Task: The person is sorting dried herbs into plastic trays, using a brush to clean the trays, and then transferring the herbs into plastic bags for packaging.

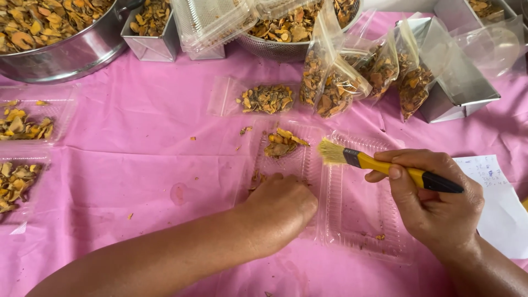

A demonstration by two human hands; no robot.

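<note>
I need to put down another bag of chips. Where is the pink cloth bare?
Bare pink cloth lies between the clear trays of yellow chips at left and the open clear clamshell tray. The far edge is crowded with the steel pot and filled clear bags.

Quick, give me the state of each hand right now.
Left hand: curled, fingers down, resting on the clear plastic tray; a grip cannot be told.
Right hand: closed, holding the yellow-handled brush.

Head camera, looking steeply down from close range

It faces 12 o'clock across the pink tablecloth (137, 159); left hand (280, 206) enters from 7 o'clock, right hand (434, 203) from 5 o'clock, steel pot (71, 52) at 11 o'clock. Only this view.
</note>
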